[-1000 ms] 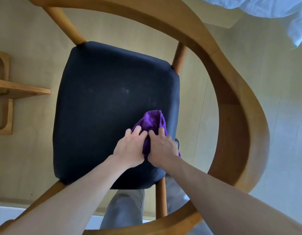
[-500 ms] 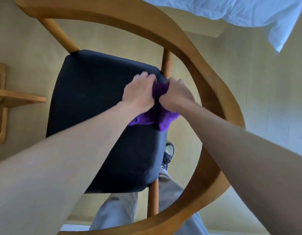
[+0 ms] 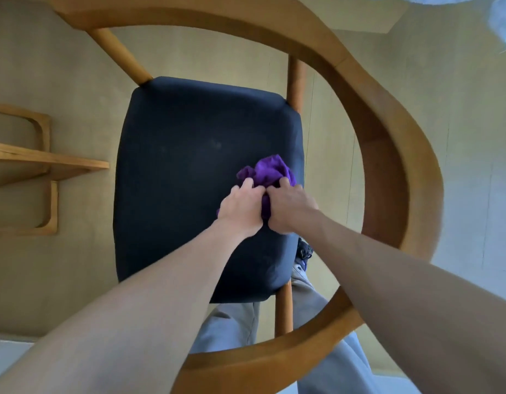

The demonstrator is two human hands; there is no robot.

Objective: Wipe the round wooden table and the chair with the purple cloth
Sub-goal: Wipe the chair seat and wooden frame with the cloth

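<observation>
I look straight down on a chair with a dark navy seat (image 3: 189, 172) and a curved wooden back and armrest rail (image 3: 388, 143) that loops around it. A bunched purple cloth (image 3: 270, 172) lies on the right side of the seat, near its right edge. My left hand (image 3: 242, 209) and my right hand (image 3: 291, 209) sit side by side on the cloth, fingers curled into it, gripping it against the seat. Most of the cloth is hidden under both hands. The round wooden table is out of view.
A low wooden shelf or frame (image 3: 44, 166) stands at the left on the beige floor. White bedding (image 3: 499, 21) hangs in at the top right. My trouser legs (image 3: 232, 328) and a shoe (image 3: 304, 250) show below the seat, inside the rail.
Half a second ago both hands held the cloth at the seat's far right corner; they have pulled it back toward me along the right side, close to where it was a second ago.
</observation>
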